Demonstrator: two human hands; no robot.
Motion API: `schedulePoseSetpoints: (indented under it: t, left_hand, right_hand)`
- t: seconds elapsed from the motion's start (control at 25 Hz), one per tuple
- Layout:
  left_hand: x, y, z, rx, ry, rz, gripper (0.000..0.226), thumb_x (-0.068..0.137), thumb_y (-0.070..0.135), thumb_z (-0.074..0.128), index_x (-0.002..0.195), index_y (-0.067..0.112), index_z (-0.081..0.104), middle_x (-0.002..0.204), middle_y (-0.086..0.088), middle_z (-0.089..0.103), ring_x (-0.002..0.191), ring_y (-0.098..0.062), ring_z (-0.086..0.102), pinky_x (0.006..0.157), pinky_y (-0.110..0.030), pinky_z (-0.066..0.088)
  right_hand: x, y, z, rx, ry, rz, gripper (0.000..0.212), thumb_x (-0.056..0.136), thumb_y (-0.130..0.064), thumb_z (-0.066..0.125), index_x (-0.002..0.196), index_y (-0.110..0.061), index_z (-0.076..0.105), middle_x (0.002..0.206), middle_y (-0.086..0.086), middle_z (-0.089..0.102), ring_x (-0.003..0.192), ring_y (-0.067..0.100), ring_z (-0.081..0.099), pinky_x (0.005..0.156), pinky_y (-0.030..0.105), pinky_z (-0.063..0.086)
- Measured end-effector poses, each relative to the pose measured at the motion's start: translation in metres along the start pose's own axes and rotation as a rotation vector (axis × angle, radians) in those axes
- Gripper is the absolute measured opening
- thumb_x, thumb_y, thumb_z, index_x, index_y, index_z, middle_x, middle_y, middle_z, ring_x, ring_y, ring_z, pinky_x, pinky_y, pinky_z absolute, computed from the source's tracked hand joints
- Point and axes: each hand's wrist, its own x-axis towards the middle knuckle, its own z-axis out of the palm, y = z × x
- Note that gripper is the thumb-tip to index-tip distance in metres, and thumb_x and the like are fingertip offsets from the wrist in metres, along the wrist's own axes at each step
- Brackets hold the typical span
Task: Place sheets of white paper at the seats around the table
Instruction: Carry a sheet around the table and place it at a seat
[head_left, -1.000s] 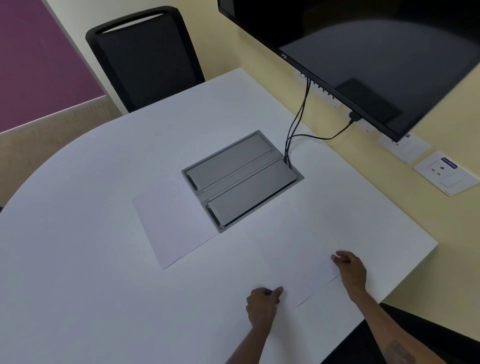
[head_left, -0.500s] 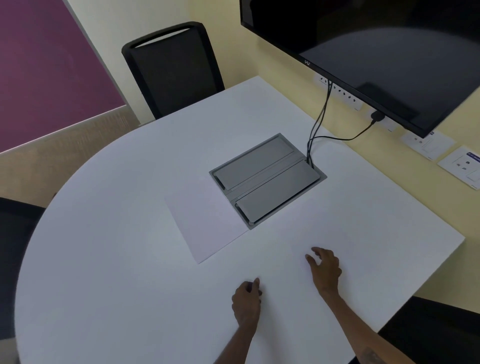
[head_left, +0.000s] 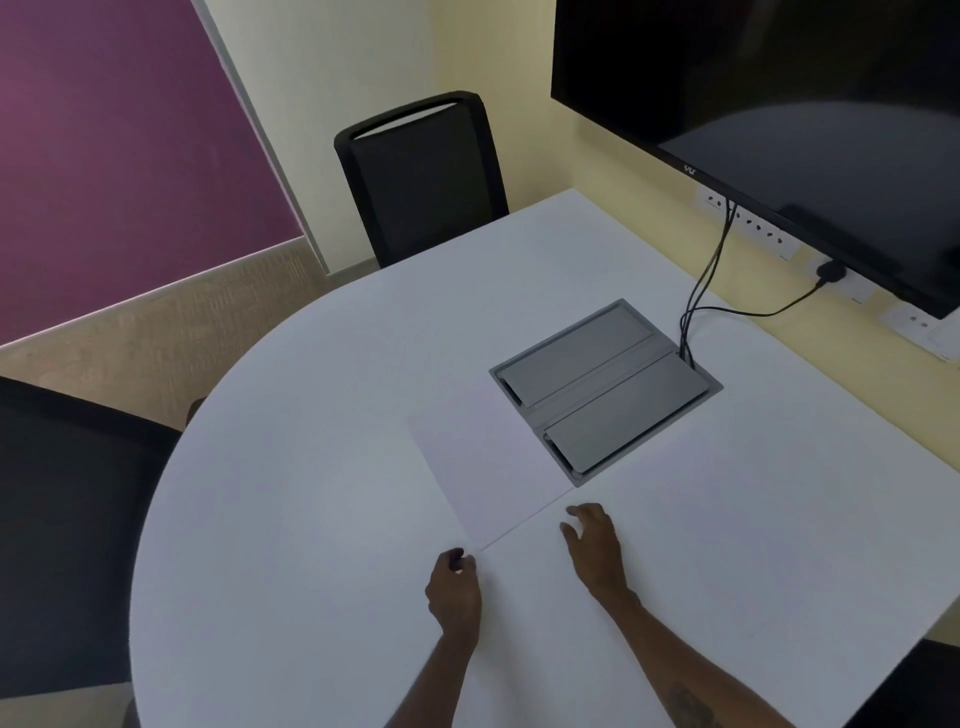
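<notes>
One sheet of white paper (head_left: 488, 467) lies flat on the white table (head_left: 311, 467), its far right side against the grey cable box (head_left: 605, 389). My left hand (head_left: 454, 592) rests on the table with its fingers curled in, the tips right by the sheet's near corner. My right hand (head_left: 595, 545) lies just past the sheet's near edge with its fingers spread and nothing in it. The sheet that lay further right earlier does not stand out against the white tabletop.
A black chair (head_left: 421, 176) stands at the far side, another black chair (head_left: 62, 519) at the left, and a dark seat (head_left: 924, 686) at the bottom right corner. A wall screen (head_left: 779, 104) hangs at the right; its cables (head_left: 696, 312) drop into the box.
Both hands have left the right-hand sheet and moved left to the near edge of the sheet by the cable box. The view has swung left, bringing the left chair into sight.
</notes>
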Motion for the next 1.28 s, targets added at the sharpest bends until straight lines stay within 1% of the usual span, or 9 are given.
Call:
schedulePoseSetpoints:
  t: [0.12,0.28,0.44,0.56,0.72,0.88,0.96,1.12,1.28]
  left_hand:
    - [0.022,0.007,-0.004,-0.063,0.001,-0.068,0.029,0.090,0.019,0.061,0.119,0.017,0.068,0.113,-0.006,0.073,0.104,-0.027,0.065,0.093,-0.034,0.049]
    - [0.054,0.009,0.003,-0.170,-0.040,-0.177,0.029,0.089,0.020,0.066,0.117,0.012,0.068,0.107,-0.012,0.074,0.098,-0.032,0.070,0.097,-0.044,0.055]
    - [0.076,0.010,0.013,-0.212,-0.070,-0.228,0.029,0.088,0.023,0.069,0.114,0.009,0.069,0.105,-0.016,0.073,0.100,-0.036,0.070,0.096,-0.046,0.056]
    - [0.084,0.011,0.018,-0.269,-0.095,-0.239,0.028,0.088,0.022,0.071,0.111,0.007,0.069,0.098,-0.018,0.073,0.084,-0.032,0.068,0.093,-0.045,0.057]
    - [0.090,0.014,0.024,-0.282,-0.098,-0.234,0.026,0.087,0.023,0.072,0.109,0.008,0.069,0.086,-0.014,0.070,0.074,-0.025,0.060,0.087,-0.041,0.056]
    - [0.085,0.017,0.026,-0.219,-0.060,-0.187,0.028,0.085,0.025,0.075,0.108,0.011,0.066,0.097,-0.014,0.074,0.086,-0.031,0.068,0.092,-0.043,0.056]
    - [0.081,0.018,0.027,-0.177,-0.037,-0.131,0.026,0.084,0.022,0.075,0.106,0.014,0.065,0.092,-0.010,0.073,0.092,-0.031,0.070,0.092,-0.042,0.055]
    - [0.078,0.019,0.026,-0.161,-0.031,-0.086,0.016,0.085,0.016,0.071,0.100,0.013,0.065,0.083,-0.001,0.069,0.088,-0.029,0.069,0.088,-0.043,0.057]
    - [0.081,0.018,0.022,-0.254,-0.095,-0.069,0.012,0.090,0.007,0.065,0.102,0.008,0.063,0.092,-0.011,0.067,0.083,-0.028,0.065,0.077,-0.044,0.064]
  right_hand:
    - [0.021,-0.023,0.012,0.030,-0.006,0.009,0.027,0.095,-0.005,0.060,0.121,0.000,0.063,0.126,0.014,0.060,0.122,0.029,0.054,0.104,0.041,0.046]
    - [0.059,-0.037,0.022,0.036,0.026,0.072,0.031,0.092,-0.004,0.064,0.123,0.001,0.061,0.129,0.017,0.057,0.121,0.032,0.053,0.102,0.041,0.046]
    - [0.084,-0.036,0.028,-0.011,0.015,0.167,0.042,0.088,-0.008,0.070,0.127,0.001,0.057,0.131,0.018,0.053,0.124,0.033,0.049,0.105,0.044,0.041]
    - [0.088,-0.033,0.036,-0.087,-0.017,0.195,0.047,0.086,-0.013,0.072,0.129,-0.004,0.054,0.135,0.015,0.049,0.128,0.032,0.045,0.107,0.045,0.039]
    - [0.090,-0.030,0.041,-0.104,-0.006,0.221,0.055,0.085,-0.015,0.075,0.134,-0.008,0.052,0.139,0.012,0.047,0.132,0.030,0.042,0.109,0.046,0.038]
    - [0.090,-0.030,0.043,-0.094,-0.007,0.234,0.059,0.083,-0.016,0.077,0.136,-0.010,0.051,0.140,0.011,0.045,0.132,0.030,0.041,0.109,0.046,0.038]
    - [0.088,-0.031,0.044,-0.098,-0.011,0.243,0.060,0.083,-0.018,0.077,0.136,-0.011,0.051,0.141,0.011,0.044,0.131,0.030,0.041,0.108,0.047,0.038]
    - [0.085,-0.032,0.044,-0.104,-0.017,0.245,0.059,0.084,-0.019,0.076,0.137,-0.011,0.050,0.142,0.011,0.042,0.131,0.031,0.039,0.108,0.048,0.037]
    - [0.083,-0.031,0.041,-0.073,-0.011,0.234,0.057,0.086,-0.018,0.074,0.138,-0.010,0.051,0.141,0.011,0.043,0.130,0.032,0.041,0.107,0.047,0.038]
